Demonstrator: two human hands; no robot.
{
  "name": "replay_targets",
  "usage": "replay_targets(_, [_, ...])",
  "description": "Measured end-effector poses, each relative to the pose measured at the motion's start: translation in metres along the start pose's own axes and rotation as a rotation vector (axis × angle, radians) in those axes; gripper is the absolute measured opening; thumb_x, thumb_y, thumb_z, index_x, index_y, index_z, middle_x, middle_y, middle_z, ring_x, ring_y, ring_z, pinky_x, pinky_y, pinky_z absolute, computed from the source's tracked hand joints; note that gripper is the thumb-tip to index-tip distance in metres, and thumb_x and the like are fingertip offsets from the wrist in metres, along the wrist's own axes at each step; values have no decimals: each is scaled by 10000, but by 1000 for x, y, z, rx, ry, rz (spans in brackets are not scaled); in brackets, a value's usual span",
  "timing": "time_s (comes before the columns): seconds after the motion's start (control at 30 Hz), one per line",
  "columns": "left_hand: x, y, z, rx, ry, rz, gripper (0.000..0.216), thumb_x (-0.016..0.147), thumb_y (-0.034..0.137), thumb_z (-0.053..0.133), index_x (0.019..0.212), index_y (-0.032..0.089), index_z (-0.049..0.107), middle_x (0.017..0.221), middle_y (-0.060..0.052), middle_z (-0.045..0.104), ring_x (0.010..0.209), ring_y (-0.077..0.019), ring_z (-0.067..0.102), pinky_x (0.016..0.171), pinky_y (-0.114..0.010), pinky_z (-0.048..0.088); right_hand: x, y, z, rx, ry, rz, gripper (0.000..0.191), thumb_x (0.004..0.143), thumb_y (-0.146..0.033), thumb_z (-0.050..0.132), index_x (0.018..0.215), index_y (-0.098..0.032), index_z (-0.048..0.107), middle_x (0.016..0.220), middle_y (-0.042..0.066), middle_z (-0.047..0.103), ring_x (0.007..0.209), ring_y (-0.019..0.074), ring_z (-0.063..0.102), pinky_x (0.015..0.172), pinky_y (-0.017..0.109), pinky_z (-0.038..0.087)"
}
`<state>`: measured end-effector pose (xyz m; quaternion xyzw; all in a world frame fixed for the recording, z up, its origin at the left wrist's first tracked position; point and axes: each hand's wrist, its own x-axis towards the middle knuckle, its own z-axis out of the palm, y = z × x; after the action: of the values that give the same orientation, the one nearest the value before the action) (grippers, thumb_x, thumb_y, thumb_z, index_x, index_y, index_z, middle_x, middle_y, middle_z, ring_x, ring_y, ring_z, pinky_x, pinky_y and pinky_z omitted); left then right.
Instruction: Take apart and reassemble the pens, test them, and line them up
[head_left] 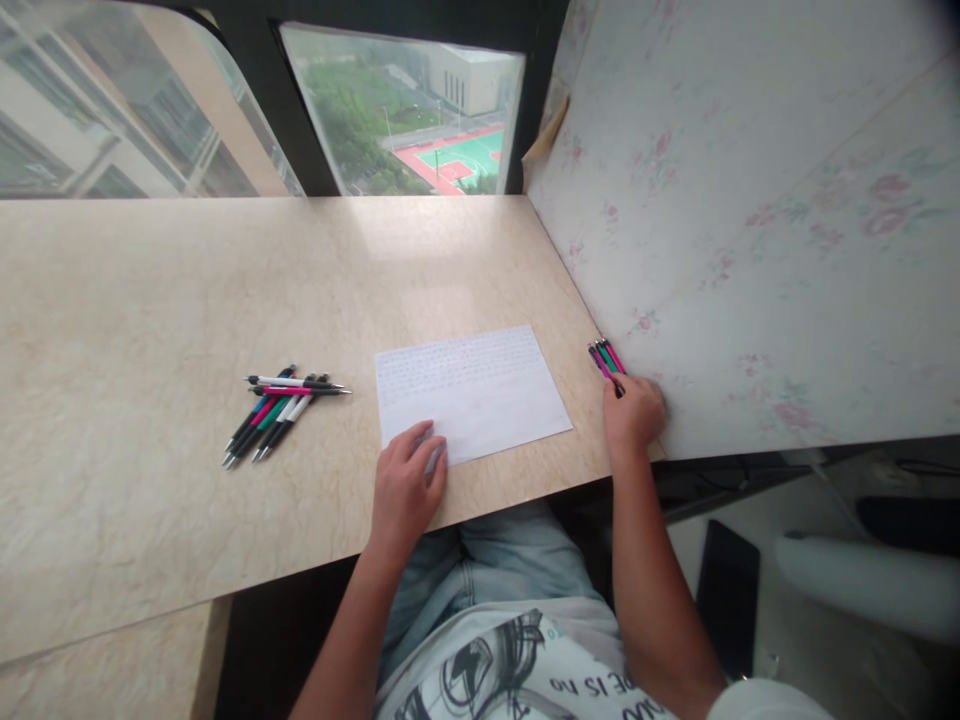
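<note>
A white sheet of paper point(476, 390) lies on the desk, its upper part covered in handwritten lines. My left hand point(409, 480) rests on the sheet's lower left corner, fingers bent but apart, holding nothing. Beside the wall, my right hand point(636, 412) is closed over the near ends of several pens point(606, 358). Their pink, green and purple barrels stick out beyond its fingers, and the rest of them is hidden. To the left of the paper is a loose pile of pens point(281, 410) with black, white, pink, green and blue parts, some lying across others.
A marble-patterned desk point(150, 300) runs back to the window point(405, 110). On the right, a floral-papered wall point(720, 240) borders the desk close to my right hand. My lap is below the desk's front edge. A dark flat object point(727, 590) is at lower right.
</note>
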<state>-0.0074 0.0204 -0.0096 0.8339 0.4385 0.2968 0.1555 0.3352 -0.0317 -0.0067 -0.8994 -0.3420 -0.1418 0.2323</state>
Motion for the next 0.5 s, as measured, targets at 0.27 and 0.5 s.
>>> replay_targets(0.27, [-2,-3,1,-12,8,-5,173,919,243,578,1047,199,686,1259,-135,641,1147,-295,616,965,-472,515,2,-11,8,-37,-9,149,249,879,-239,591,1040,-222,780,1030,118,672,736,200,552,576,301,289])
replay_targets(0.5, [-2,-3,1,-26,8,-4,172,920,253,579,1045,205,688,1255,-135,643,1141,-295,620,961,-478,518,0,-11,13,-3,77,143,254,850,-223,598,1033,-214,775,1023,120,674,764,218,575,575,308,314])
